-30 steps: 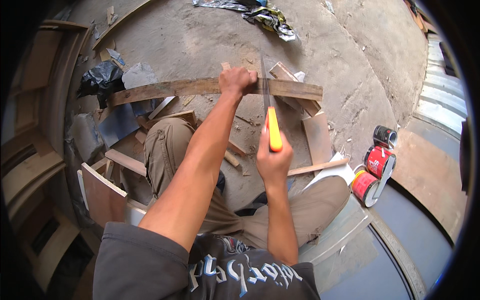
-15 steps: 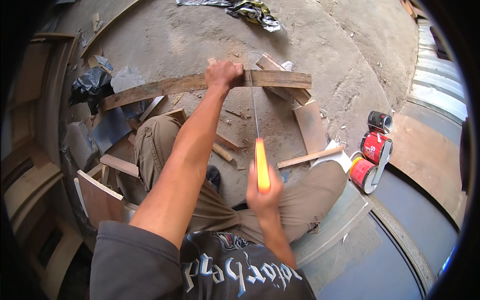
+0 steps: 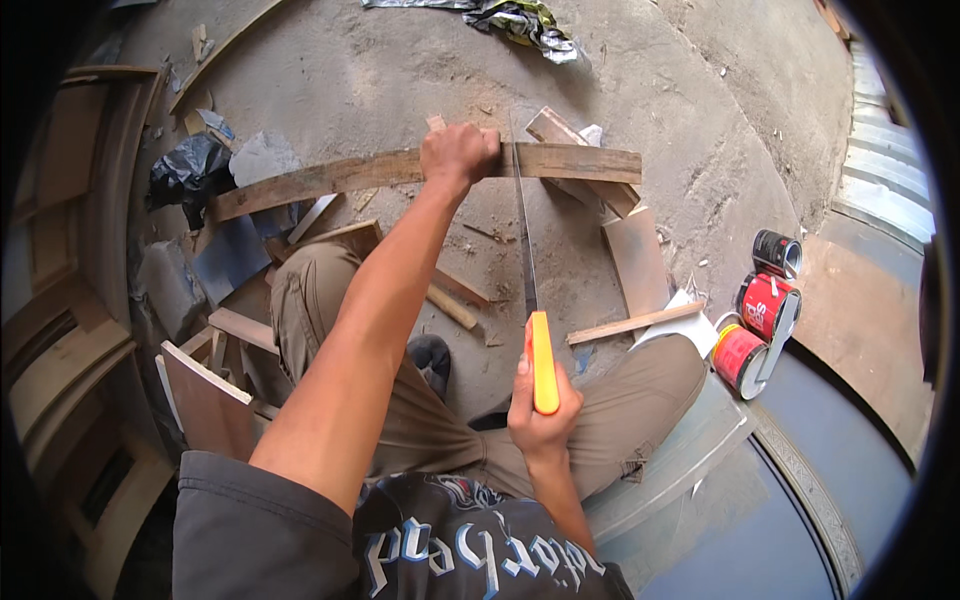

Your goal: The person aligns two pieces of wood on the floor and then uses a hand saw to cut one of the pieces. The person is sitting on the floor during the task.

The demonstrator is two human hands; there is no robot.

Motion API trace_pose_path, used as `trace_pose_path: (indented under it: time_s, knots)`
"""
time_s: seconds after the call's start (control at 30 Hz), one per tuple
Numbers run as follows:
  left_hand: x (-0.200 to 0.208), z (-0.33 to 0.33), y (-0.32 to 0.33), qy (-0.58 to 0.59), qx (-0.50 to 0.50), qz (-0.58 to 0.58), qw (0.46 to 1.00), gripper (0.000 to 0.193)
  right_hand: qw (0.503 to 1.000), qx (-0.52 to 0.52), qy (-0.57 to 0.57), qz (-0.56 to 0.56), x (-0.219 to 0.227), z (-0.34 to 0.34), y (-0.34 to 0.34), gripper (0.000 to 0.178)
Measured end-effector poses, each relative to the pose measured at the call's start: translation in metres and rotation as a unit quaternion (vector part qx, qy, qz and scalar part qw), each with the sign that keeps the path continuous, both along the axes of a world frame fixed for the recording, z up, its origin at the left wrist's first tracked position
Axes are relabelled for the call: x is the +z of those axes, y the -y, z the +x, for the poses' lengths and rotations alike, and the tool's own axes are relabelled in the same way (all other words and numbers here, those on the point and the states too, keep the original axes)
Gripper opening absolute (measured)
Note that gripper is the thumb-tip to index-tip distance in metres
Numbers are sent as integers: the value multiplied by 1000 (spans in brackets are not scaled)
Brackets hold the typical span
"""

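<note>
A long wooden plank [image 3: 340, 173] lies crosswise in front of me, its right part resting over a slanted wood offcut [image 3: 560, 127]. My left hand [image 3: 460, 155] is wrapped over the plank right of its middle, pressing it from above. In my right hand [image 3: 545, 405] is the yellow-orange handle of a handsaw [image 3: 527, 250]. The thin blade runs away from me and crosses the plank just right of my left fist. How deep the teeth sit in the wood I cannot tell.
Paint cans [image 3: 768, 306] stand at the right beside grey panels. Wood offcuts [image 3: 635, 262] and sticks lie around my legs. A black plastic bag [image 3: 190, 172] sits at the left, near wooden frames [image 3: 75, 300]. A crumpled wrapper [image 3: 525, 28] lies on the floor at the back.
My right hand has drawn the saw back toward me, so more blade shows on my side of the plank. My left hand keeps its grip. The whole view has shifted slightly.
</note>
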State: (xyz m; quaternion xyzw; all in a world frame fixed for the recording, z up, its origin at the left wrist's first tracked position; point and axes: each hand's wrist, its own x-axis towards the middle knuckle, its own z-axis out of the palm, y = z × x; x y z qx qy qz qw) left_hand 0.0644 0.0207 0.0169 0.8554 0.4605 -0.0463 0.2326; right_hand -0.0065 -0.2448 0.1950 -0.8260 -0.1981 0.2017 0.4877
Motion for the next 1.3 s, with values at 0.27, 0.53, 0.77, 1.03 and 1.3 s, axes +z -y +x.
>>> trace_pose_path:
  time_s: [0.27,0.53,0.77,1.03,1.3]
  knots:
    - [-12,-3,-4,21,1,36,999,52,999,29,-4,-23,-28,25,-29,19]
    - [0,4,6,6,-18,9,1000,52,1000,5,-23,17,-47,52,-57,21]
    - [2,4,-2,-23,-10,-5,1000,53,1000,20,-18,-13,-9,10,2,14]
    - [-6,5,2,-23,-35,61,997,49,999,-13,30,37,-70,21,-57,20]
    - [-15,-3,10,20,-26,98,995,46,999,23,-8,39,-87,20,-30,21]
